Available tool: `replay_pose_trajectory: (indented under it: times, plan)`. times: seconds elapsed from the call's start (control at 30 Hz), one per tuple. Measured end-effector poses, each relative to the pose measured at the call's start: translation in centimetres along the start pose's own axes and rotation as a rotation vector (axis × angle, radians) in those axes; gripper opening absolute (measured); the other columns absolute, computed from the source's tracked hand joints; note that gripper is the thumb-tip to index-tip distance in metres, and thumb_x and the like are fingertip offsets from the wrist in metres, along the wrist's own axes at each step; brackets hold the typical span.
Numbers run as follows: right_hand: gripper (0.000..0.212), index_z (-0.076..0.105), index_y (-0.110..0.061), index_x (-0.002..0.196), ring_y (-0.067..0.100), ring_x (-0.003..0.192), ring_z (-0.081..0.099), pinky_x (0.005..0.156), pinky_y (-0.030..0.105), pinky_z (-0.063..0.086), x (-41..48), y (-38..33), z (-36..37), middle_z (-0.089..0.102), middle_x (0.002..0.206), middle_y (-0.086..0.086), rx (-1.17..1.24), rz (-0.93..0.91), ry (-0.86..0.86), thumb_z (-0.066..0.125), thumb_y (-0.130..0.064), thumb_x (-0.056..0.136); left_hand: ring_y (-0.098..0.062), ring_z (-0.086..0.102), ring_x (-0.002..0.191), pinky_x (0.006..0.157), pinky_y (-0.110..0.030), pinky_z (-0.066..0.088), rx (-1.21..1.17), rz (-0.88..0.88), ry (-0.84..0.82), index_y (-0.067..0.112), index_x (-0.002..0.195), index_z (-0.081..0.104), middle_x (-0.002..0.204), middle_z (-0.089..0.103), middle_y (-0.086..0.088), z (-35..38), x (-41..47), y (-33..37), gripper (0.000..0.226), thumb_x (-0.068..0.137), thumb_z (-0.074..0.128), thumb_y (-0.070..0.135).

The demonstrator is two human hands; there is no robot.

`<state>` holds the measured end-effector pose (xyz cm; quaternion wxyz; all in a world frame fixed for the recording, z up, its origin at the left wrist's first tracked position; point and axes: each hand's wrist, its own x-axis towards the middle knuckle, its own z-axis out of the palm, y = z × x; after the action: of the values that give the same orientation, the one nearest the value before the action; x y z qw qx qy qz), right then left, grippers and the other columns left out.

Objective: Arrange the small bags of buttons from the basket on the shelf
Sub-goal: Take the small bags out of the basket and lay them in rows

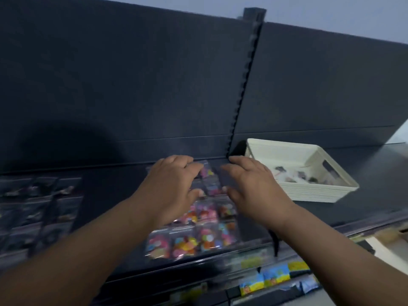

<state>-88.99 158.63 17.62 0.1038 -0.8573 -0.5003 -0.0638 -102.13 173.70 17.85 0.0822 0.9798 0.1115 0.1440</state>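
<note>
Print on the blue-and-yellow packets on the lower tier is too blurred to read. The bags are small clear pouches of pink, yellow and orange buttons, laid flat in rows on the dark shelf. The left hand bends its fingers over the back row (grip or mere touch, I cannot tell). The right hand has loose, spread fingers beside it. A cream basket sits just right, holding pouches of dark buttons.

Left hand and right hand outstretched, palms down.
</note>
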Motion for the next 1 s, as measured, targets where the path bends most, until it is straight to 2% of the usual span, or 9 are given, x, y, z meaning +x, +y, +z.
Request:
replay_pose_trajectory:
  times: [0.1, 0.23, 0.43, 0.53, 0.6, 0.67, 0.87, 0.93, 1.0]
  plan:
    - [0.051, 0.046, -0.025, 0.137, 0.023, 0.134, 0.036, 0.111, 0.033, 0.029, 0.3, 6.8, -1.1, 0.038, 0.148, 0.000, 0.046, 0.038, -0.040, 0.058, -0.034, 0.088, -0.018, 0.030, 0.136, 0.111, -0.031, 0.023, -0.020, -0.005, -0.042, 0.024, 0.145, 0.033, 0.149, 0.034, 0.000, 2.2, 4.9, 4.6, 0.060, 0.091, 0.052, 0.043]
    - [0.048, 0.047, -0.026, 0.136, 0.018, 0.118, 0.051, 0.098, 0.029, 0.041, 1.1, 15.5, -2.4, 0.043, 0.140, -0.004, 0.143, 0.134, -0.130, 0.059, -0.034, 0.090, -0.019, 0.035, 0.132, 0.109, -0.032, 0.030, -0.047, -0.042, -0.060, 0.023, 0.145, 0.033, 0.147, 0.035, 0.001, 4.4, 10.8, 9.7, 0.061, 0.091, 0.054, 0.044]
    - [0.054, 0.050, -0.030, 0.132, 0.015, 0.109, 0.056, 0.088, 0.025, 0.044, 4.0, 24.0, -2.1, 0.052, 0.134, -0.004, 0.264, 0.252, -0.432, 0.071, -0.030, 0.082, -0.016, 0.042, 0.127, 0.102, -0.031, 0.036, -0.095, -0.104, -0.165, 0.025, 0.143, 0.033, 0.144, 0.036, 0.006, 6.4, 15.4, 13.3, 0.057, 0.091, 0.053, 0.040]
    - [0.069, 0.042, -0.034, 0.138, 0.013, 0.097, 0.057, 0.065, 0.011, 0.046, 5.0, 25.6, -1.0, 0.046, 0.137, -0.006, 0.217, 0.206, -0.642, 0.074, -0.031, 0.077, -0.016, 0.043, 0.126, 0.101, -0.029, 0.037, -0.091, -0.127, -0.207, 0.029, 0.145, 0.030, 0.146, 0.034, 0.008, 7.3, 17.0, 14.0, 0.060, 0.091, 0.054, 0.038]
    - [0.080, 0.030, -0.035, 0.145, 0.017, 0.109, 0.056, 0.080, 0.016, 0.046, 5.2, 26.3, 0.5, 0.041, 0.142, -0.005, 0.080, 0.157, -0.746, 0.071, -0.036, 0.077, -0.017, 0.045, 0.125, 0.101, -0.030, 0.038, -0.087, -0.133, -0.245, 0.031, 0.145, 0.029, 0.145, 0.035, 0.008, 8.1, 18.0, 14.5, 0.061, 0.090, 0.054, 0.037]
    - [0.078, 0.031, -0.035, 0.143, 0.024, 0.117, 0.053, 0.092, 0.030, 0.046, 5.2, 27.1, 2.2, 0.042, 0.138, -0.002, 0.001, 0.121, -0.746, 0.070, -0.040, 0.076, -0.017, 0.047, 0.122, 0.099, -0.032, 0.040, -0.095, -0.149, -0.274, 0.032, 0.144, 0.029, 0.142, 0.037, 0.008, 8.8, 18.9, 14.8, 0.062, 0.088, 0.056, 0.036]
    - [0.014, 0.062, -0.020, 0.092, 0.016, 0.078, 0.055, 0.067, 0.026, 0.046, 5.6, 29.1, 3.4, 0.059, 0.091, -0.002, 0.323, 0.205, -0.581, 0.064, -0.011, 0.082, -0.011, 0.048, 0.114, 0.087, -0.023, 0.039, -0.135, -0.198, -0.389, 0.035, 0.141, 0.033, 0.135, 0.042, 0.011, 11.3, 21.1, 15.1, 0.064, 0.084, 0.063, 0.035]
    - [0.016, 0.061, -0.017, 0.082, 0.018, 0.062, 0.054, 0.051, 0.024, 0.045, 5.9, 29.5, 3.1, 0.061, 0.077, 0.006, 0.587, 0.332, -0.540, 0.058, -0.002, 0.084, -0.009, 0.047, 0.116, 0.084, -0.020, 0.035, -0.144, -0.215, -0.422, 0.035, 0.140, 0.035, 0.137, 0.042, 0.012, 12.1, 21.6, 15.0, 0.063, 0.084, 0.064, 0.036]
    - [0.021, 0.059, -0.014, 0.077, 0.019, 0.055, 0.051, 0.047, 0.023, 0.044, 6.4, 30.1, 2.9, 0.058, 0.068, 0.009, 0.744, 0.414, -0.482, 0.051, 0.004, 0.086, -0.007, 0.048, 0.109, 0.083, -0.020, 0.035, -0.187, -0.250, -0.446, 0.033, 0.139, 0.037, 0.137, 0.043, 0.011, 12.6, 22.3, 14.9, 0.061, 0.084, 0.064, 0.034]
